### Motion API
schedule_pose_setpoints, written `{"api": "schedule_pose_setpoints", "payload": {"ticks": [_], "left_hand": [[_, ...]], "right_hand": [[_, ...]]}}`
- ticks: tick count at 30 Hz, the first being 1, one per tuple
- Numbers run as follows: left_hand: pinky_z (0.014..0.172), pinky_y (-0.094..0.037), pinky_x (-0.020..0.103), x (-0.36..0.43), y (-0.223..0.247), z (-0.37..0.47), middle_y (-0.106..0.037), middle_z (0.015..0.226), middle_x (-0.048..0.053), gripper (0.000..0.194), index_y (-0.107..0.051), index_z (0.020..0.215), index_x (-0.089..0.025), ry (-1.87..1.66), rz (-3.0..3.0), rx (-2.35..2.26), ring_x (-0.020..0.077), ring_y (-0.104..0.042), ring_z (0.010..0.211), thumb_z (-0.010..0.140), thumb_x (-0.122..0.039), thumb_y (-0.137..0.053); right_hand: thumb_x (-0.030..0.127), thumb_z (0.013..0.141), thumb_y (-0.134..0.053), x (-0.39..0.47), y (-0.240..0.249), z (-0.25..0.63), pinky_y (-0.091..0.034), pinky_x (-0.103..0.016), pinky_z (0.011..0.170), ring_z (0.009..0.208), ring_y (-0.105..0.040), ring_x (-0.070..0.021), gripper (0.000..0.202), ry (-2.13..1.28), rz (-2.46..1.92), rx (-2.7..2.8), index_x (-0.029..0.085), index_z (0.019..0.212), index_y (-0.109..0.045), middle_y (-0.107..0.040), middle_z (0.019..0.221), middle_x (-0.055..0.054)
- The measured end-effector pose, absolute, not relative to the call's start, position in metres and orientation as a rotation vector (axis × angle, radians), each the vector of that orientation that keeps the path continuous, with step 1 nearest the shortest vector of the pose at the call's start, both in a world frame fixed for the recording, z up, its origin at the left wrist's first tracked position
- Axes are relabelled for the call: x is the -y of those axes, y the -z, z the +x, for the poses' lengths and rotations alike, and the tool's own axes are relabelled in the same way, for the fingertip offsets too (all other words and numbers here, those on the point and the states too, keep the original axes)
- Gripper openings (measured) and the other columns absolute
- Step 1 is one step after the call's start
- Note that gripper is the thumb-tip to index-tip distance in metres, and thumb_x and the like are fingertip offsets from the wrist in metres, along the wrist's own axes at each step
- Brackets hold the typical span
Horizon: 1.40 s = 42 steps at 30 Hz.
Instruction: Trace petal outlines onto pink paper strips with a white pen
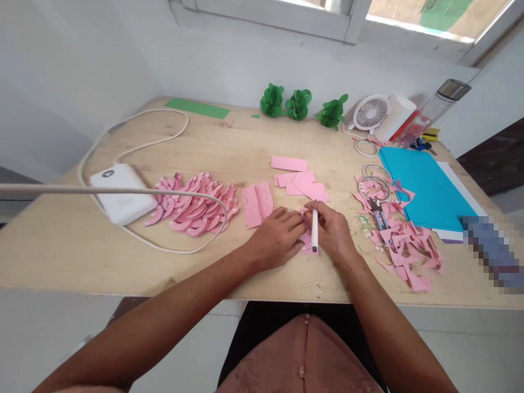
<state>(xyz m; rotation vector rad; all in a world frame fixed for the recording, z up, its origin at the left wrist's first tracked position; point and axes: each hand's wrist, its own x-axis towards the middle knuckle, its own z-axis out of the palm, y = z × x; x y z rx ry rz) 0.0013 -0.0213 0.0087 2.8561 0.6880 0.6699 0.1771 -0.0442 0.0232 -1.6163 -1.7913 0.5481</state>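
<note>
My right hand is closed on a white pen with a dark end toward me. Under both hands lies a small pink paper piece, mostly hidden. My left hand rests flat on its left part, fingers stretched toward the pen. Just left of that hand is a folded pink sheet with curved drawn lines. Beyond the hands, several blank pink rectangles overlap. A heap of cut curved pink pieces sits farther left.
A white power bank and its looping cable are at the left. Right of my hands lie pink scraps, scissors, tape rolls and a blue folder. Green paper shapes, a fan and a bottle line the back.
</note>
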Motion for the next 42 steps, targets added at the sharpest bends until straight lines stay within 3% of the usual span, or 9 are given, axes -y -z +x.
{"api": "schedule_pose_setpoints", "payload": {"ticks": [8, 14, 19, 42], "left_hand": [[0.095, -0.042, 0.041, 0.023, -0.011, 0.001, -0.063, 0.107, 0.011, 0.013, -0.057, 0.094, -0.015, -0.637, 2.833, -0.696, 0.0253, -0.056, 0.113, 0.091, -0.022, -0.047], [0.095, -0.043, 0.041, 0.022, -0.011, 0.001, -0.063, 0.106, 0.011, 0.013, -0.058, 0.094, -0.015, -0.639, 2.817, -0.687, 0.0251, -0.055, 0.114, 0.091, -0.022, -0.048], [0.095, -0.043, 0.041, 0.023, -0.011, 0.001, -0.063, 0.107, 0.011, 0.012, -0.058, 0.095, -0.015, -0.655, 2.811, -0.685, 0.0253, -0.055, 0.114, 0.091, -0.021, -0.048], [0.094, -0.044, 0.041, 0.023, -0.012, 0.001, -0.063, 0.107, 0.011, 0.012, -0.058, 0.094, -0.015, -0.661, 2.819, -0.693, 0.0249, -0.056, 0.113, 0.091, -0.020, -0.047]], "right_hand": [[0.036, 0.093, -0.048, 0.045, -0.023, 0.176, -0.049, -0.026, 0.069, 0.078, -0.066, -0.0164, 0.028, -0.555, -1.473, 1.434, 0.021, 0.109, -0.065, -0.070, 0.088, -0.003], [0.038, 0.088, -0.053, 0.038, -0.017, 0.178, -0.047, -0.025, 0.062, 0.068, -0.062, -0.0159, 0.026, -0.610, -1.532, 1.346, 0.018, 0.089, -0.070, -0.067, 0.071, -0.001], [0.035, 0.082, -0.060, 0.035, -0.009, 0.178, -0.047, -0.025, 0.058, 0.061, -0.061, -0.0150, 0.019, -0.733, -1.473, 1.185, 0.019, 0.088, -0.066, -0.067, 0.067, 0.000], [0.033, 0.078, -0.060, 0.033, -0.009, 0.175, -0.048, -0.026, 0.058, 0.063, -0.065, -0.0174, 0.015, -0.745, -1.572, 1.309, 0.019, 0.082, -0.065, -0.071, 0.071, -0.003]]}}
